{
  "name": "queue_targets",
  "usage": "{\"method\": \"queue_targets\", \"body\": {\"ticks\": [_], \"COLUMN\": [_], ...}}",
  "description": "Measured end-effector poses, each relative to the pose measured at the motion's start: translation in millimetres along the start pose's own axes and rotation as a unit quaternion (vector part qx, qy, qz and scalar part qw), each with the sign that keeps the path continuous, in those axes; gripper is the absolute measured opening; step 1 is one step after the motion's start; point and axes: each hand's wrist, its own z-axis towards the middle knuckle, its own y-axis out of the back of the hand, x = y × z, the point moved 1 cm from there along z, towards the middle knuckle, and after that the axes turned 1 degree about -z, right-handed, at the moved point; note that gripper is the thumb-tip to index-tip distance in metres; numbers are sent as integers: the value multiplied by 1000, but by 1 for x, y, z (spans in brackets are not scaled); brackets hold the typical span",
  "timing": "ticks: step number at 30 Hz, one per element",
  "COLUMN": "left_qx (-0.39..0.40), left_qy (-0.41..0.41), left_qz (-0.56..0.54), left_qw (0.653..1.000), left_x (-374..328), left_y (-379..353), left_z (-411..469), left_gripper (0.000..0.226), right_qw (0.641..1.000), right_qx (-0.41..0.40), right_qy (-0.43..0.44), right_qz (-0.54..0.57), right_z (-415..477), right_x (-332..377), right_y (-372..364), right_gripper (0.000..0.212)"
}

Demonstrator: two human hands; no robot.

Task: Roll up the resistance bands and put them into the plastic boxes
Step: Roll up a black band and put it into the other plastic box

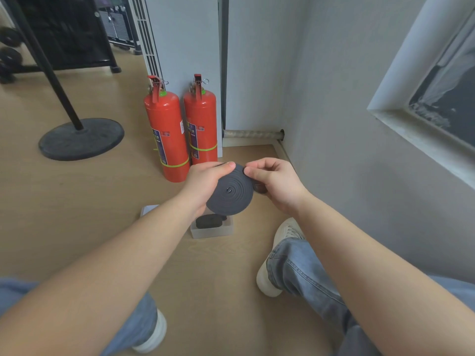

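Observation:
A dark grey resistance band (229, 192) is wound into a flat spiral disc and held in the air in front of me. My left hand (205, 179) grips the disc from the left, thumb over its top edge. My right hand (275, 183) pinches the disc's upper right rim. Below the disc, a clear plastic box (212, 231) sits on the floor with a rolled dark band (208, 221) inside. A second pale box (147, 209) shows partly behind my left forearm.
Two red fire extinguishers (167, 134) stand against the wall just beyond my hands. A black stand with a round base (81, 138) is at the left. A grey wall (334, 124) runs along the right. My legs and white shoes (280, 255) rest on the wooden floor.

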Motion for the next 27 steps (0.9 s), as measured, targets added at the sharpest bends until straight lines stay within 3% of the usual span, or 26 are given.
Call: {"method": "queue_targets", "body": {"ticks": [4,11,15,21,24,27], "left_qx": [-19,71,54,29,36,67], "left_qy": [12,-73,-68,-64,-49,-2], "left_qz": [-33,148,136,90,98,122], "left_qw": [999,984,987,993,993,990], "left_x": [2,-4,-4,-5,-4,-4], "left_y": [-1,3,5,7,7,6], "left_z": [1,2,2,2,2,1], "left_gripper": [17,5,5,7,8,23], "right_qw": [999,1000,1000,991,994,998], "right_qx": [29,13,1,26,22,24], "right_qy": [-21,3,-1,-55,-48,-31], "right_qz": [31,-18,-1,117,100,58], "right_z": [0,-2,-1,0,1,0], "right_x": [-2,-4,-3,-4,-5,-5], "right_y": [2,2,-3,0,0,-3], "right_gripper": [19,21,17,6,9,10]}}
